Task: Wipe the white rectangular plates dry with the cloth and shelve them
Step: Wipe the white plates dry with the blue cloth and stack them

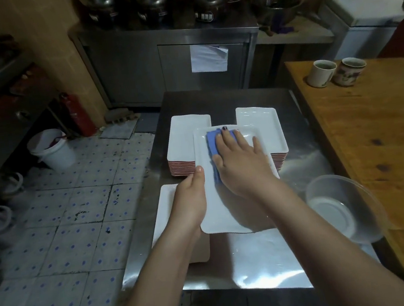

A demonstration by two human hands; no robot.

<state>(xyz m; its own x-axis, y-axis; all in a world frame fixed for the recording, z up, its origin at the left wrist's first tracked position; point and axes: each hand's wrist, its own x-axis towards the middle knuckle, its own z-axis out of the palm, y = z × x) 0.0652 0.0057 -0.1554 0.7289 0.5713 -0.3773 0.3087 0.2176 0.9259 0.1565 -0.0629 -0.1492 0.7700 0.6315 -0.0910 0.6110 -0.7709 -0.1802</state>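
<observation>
plate in work: the white rectangular plate (218,214) is held over the steel tabletop (255,260), its far end overlapping the two stacks behind it.
left grip: the left grip (191,200) is closed round the plate's left rim, thumb on top, so that the plate is steadied against the wiping push.
right grip: the right grip (243,163) is laid flat, fingers straight and spread, and nothing is clasped; the blue cloth (211,141) is pressed under the palm onto the plate's far half.
cloth: it is kept folded into a pad, probably so that pressure is spread across the shallow well.
stacks: the left stack (184,139) and the right stack (266,124) are set side by side at the back; which one is already dried cannot be told.
near plate: another white plate (166,203) is lying under the left forearm, within easy reach.
step judged: wiping is under way; shelving is not yet begun.
aside: a clear bowl (343,211) is parked at the right edge, and two mugs (321,73) are left on the wooden table (384,130).
</observation>
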